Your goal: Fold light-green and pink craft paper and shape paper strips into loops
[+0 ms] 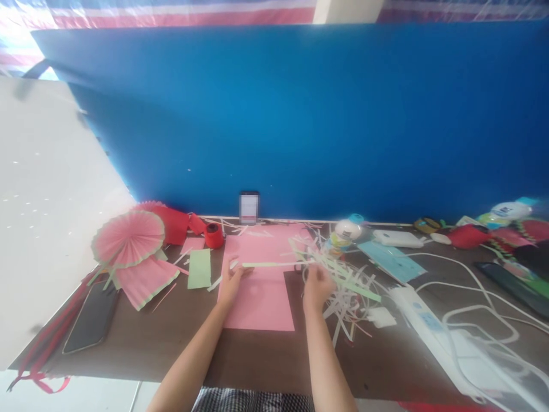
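Observation:
A narrow pale green and white paper strip (pixel 274 264) is stretched level between my two hands, just over a pink paper sheet (pixel 261 306). My left hand (pixel 231 279) pinches its left end above the sheet's left edge. At the strip's other end, my right hand (pixel 317 283) has its fingers closed on it. Beside that hand lies a tangled heap of cut white and green paper strips (pixel 349 297). A second pink sheet (pixel 270 243) lies farther back. Dark loops, perhaps scissor handles, show partly behind my right hand.
Left are a pleated pink paper fan (pixel 128 237), a green paper piece (pixel 199 269), red tape (pixel 213 236) and a dark phone (pixel 91 317). A lit phone (pixel 249 208) leans on the blue partition (pixel 278 114). Right are a glue bottle (pixel 348 229), a power strip (pixel 437 337) and white cables.

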